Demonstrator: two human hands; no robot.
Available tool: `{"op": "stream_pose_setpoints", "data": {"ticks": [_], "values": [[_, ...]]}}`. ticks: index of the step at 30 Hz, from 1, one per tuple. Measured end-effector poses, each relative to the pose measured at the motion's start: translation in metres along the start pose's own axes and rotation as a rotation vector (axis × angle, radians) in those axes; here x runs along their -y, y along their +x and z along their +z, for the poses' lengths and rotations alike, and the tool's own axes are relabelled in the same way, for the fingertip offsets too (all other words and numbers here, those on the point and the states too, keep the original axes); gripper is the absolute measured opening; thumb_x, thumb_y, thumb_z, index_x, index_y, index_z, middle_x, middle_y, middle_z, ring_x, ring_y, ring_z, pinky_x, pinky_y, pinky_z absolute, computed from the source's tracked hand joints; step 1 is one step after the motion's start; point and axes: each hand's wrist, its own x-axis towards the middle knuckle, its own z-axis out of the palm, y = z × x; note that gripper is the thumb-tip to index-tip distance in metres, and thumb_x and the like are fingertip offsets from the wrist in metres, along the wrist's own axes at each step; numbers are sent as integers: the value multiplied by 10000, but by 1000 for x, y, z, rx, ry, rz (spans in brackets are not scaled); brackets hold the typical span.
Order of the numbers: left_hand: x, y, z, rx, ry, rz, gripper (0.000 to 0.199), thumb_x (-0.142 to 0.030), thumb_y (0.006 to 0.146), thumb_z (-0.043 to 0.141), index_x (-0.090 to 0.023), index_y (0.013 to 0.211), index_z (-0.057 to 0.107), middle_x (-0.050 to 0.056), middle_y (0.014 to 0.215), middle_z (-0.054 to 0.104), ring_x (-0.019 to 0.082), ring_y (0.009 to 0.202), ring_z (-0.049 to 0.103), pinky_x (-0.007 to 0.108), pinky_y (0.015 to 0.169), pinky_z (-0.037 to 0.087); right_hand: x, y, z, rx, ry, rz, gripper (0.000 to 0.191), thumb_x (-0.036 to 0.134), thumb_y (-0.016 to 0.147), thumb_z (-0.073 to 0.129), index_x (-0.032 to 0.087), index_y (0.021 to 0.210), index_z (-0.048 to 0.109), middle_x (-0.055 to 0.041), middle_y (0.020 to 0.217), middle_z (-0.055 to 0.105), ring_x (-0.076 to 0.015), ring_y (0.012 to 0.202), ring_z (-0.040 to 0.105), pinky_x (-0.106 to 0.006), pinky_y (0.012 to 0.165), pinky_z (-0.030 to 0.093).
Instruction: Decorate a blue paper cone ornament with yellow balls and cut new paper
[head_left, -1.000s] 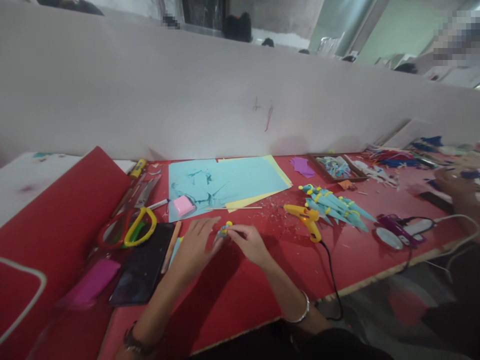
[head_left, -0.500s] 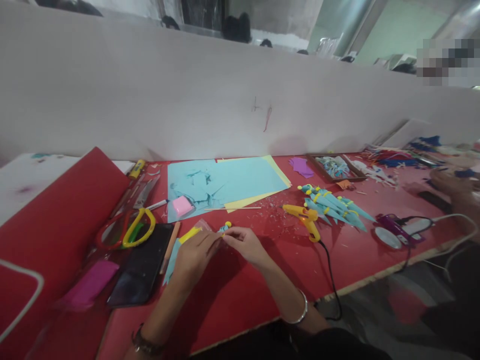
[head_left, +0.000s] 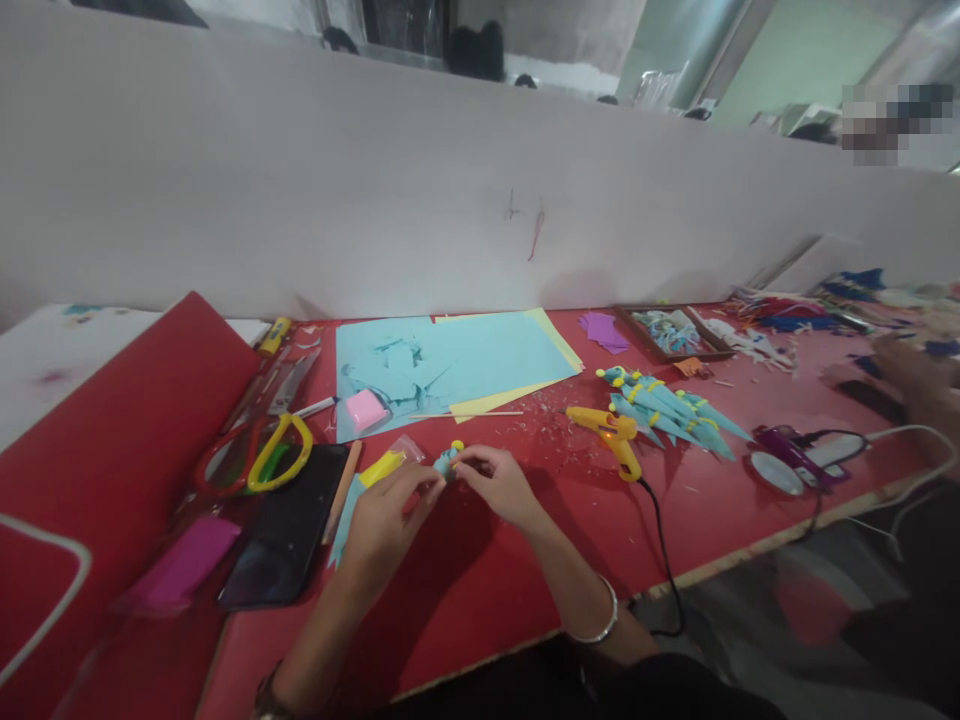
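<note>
Both my hands meet above the red table, pinching a small blue paper craft piece (head_left: 445,463) with a yellow ball at its top. My left hand (head_left: 390,505) grips it from the left, and my right hand (head_left: 499,487) has thumb and fingertips on its right side. Most of the piece's lower part is hidden by my fingers. Beside my left hand lie a yellow strip in a clear bag (head_left: 382,467) and blue paper pieces (head_left: 346,520). Further right rest several finished-looking blue cones (head_left: 667,408) with yellow trim, near a yellow glue gun (head_left: 611,432) with its light on.
Blue sheets (head_left: 487,360) and a pink block (head_left: 366,409) lie ahead. Scissors (head_left: 279,455) overlap a black phone (head_left: 289,530) at left. A tray of scraps (head_left: 671,332) stands at back right. The gun's cord (head_left: 664,550) hangs over the table edge. A co-worker's arm (head_left: 922,385) is far right.
My fingers have shifted on the craft piece, and more of its blue part shows between them. My hands have drawn slightly apart. Everything on the table stays where it was.
</note>
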Motion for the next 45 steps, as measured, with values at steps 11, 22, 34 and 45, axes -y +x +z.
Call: {"op": "stream_pose_setpoints", "data": {"ticks": [11,22,34,45], "values": [[-2,-1,-3,7,-450,-290,379,-334,823,303,-200,469,287,-48,439,305,79,422,306,211,418,280,-6,0,-1,-10,41,30,136,294,643,621,164,680,609,14,594,573,-102,531,523,-237,533,421],[9,4,2,2,-522,-472,147,-300,713,523,-169,687,582,-27,574,566,104,561,529,217,569,440,-1,2,0,-64,176,33,268,411,720,536,158,671,609,6,554,560,-91,477,508,-231,498,421],[17,3,7,-178,-687,-547,216,-371,744,497,-175,822,545,-61,540,495,67,466,438,191,494,374,-5,2,-1,-109,237,40,224,371,666,606,147,665,615,8,540,605,-103,444,564,-238,492,468],[17,0,3,-121,-642,-639,194,-363,635,588,-176,586,571,-23,546,584,115,550,522,225,568,417,-5,0,-1,-110,220,30,180,325,699,572,153,674,623,13,547,604,-101,447,574,-227,484,466]]}}
